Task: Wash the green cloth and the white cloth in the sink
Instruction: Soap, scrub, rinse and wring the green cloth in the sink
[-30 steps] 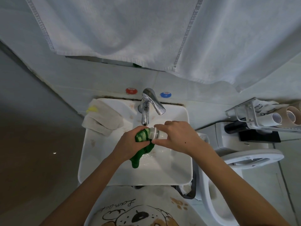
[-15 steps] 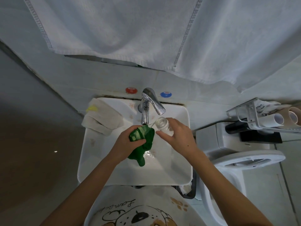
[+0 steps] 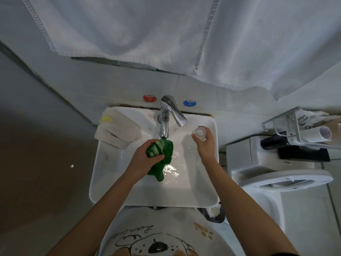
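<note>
Now the left hand (image 3: 147, 159) grips the bunched green cloth (image 3: 162, 156) over the sink (image 3: 103, 174) beneath the faucet (image 3: 166, 115), while the right hand (image 3: 205, 143) holds a small clear bottle (image 3: 200, 133) near the rim. The white cloth (image 3: 118, 128) waits on the sink's left corner. Set the bottle aside, then knead the cloth with both hands, low in the basin.

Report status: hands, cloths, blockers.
Left hand grips bunched green cloth over white sink. Right hand holds small clear bottle. Folded white cloth on sink corner. No blockers.
</note>
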